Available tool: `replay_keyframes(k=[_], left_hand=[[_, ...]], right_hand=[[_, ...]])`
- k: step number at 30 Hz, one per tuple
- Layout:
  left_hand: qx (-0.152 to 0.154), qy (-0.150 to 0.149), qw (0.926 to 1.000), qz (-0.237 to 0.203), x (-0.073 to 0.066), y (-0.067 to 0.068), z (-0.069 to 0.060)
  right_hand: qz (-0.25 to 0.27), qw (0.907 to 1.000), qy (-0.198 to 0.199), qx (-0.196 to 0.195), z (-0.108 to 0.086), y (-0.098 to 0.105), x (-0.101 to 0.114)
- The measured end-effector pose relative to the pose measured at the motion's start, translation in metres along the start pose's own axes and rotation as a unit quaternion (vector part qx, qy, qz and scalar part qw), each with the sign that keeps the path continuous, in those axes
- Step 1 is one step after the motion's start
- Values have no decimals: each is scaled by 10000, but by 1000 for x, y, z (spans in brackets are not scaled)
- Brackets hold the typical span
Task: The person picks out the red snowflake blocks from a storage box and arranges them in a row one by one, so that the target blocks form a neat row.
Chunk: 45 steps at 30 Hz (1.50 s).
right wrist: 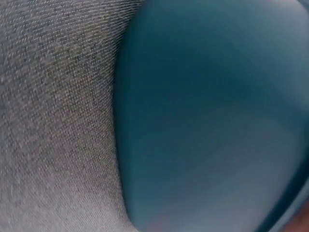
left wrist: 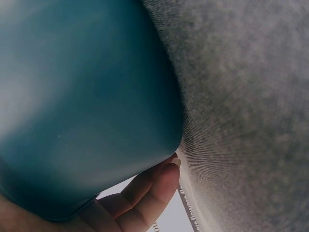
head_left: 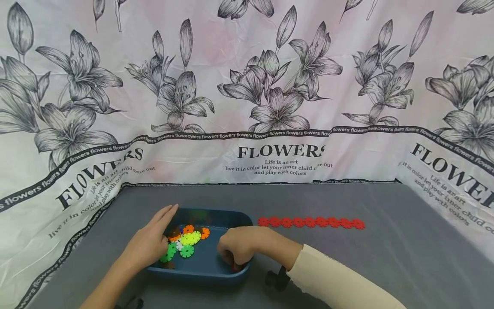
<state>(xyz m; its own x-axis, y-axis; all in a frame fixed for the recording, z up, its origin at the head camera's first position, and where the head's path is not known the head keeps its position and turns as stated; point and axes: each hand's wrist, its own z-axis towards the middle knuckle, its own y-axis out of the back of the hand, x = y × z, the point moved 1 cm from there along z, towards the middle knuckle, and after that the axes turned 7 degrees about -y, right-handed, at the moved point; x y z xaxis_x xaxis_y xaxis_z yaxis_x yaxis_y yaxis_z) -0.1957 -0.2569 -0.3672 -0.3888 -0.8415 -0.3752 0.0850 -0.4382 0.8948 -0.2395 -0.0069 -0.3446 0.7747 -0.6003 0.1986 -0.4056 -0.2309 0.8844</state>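
A dark blue plastic tray point(head_left: 198, 276) sits on the grey table, its outer wall filling much of both wrist views. My left hand point(head_left: 148, 242) grips its left side, thumb over the rim and fingers along the outside; those fingers point(left wrist: 149, 195) show against the wall in the left wrist view. Inside the right end reaches my right hand point(head_left: 238, 245), fingers curled down and pinching a red piece point(head_left: 236, 267) that is mostly hidden. Flower-shaped plastic discs lie in the left part: green point(head_left: 187, 251), yellow point(head_left: 191, 238), orange point(head_left: 205, 233) and white.
A straight row of red flower-shaped discs point(head_left: 310, 222) lies on the grey table point(head_left: 386, 253), right of the tray and beyond my right forearm. A flower-printed curtain point(head_left: 278, 154) encloses the back and sides.
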Motion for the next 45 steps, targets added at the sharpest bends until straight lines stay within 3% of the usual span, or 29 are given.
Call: replay_keyframes(k=[11, 20, 28, 35, 45], left_hand=[[-41, 21, 10000, 20, 1, -2, 0], [-25, 25, 10000, 31, 1, -2, 1], [-65, 4, 9999, 107, 2, -2, 1], [-36, -5, 10000, 58, 2, -2, 0], [-6, 45, 10000, 20, 2, -1, 1]], right_hand=[[203, 9996, 51, 169, 1, 0, -3], [635, 9960, 614, 147, -2, 1, -9], [1499, 9783, 1211, -765, -6, -3, -13], [1854, 9655, 1026, -1516, -7, -7, -14], [2240, 9516, 691, -1987, -11, -3, -11]])
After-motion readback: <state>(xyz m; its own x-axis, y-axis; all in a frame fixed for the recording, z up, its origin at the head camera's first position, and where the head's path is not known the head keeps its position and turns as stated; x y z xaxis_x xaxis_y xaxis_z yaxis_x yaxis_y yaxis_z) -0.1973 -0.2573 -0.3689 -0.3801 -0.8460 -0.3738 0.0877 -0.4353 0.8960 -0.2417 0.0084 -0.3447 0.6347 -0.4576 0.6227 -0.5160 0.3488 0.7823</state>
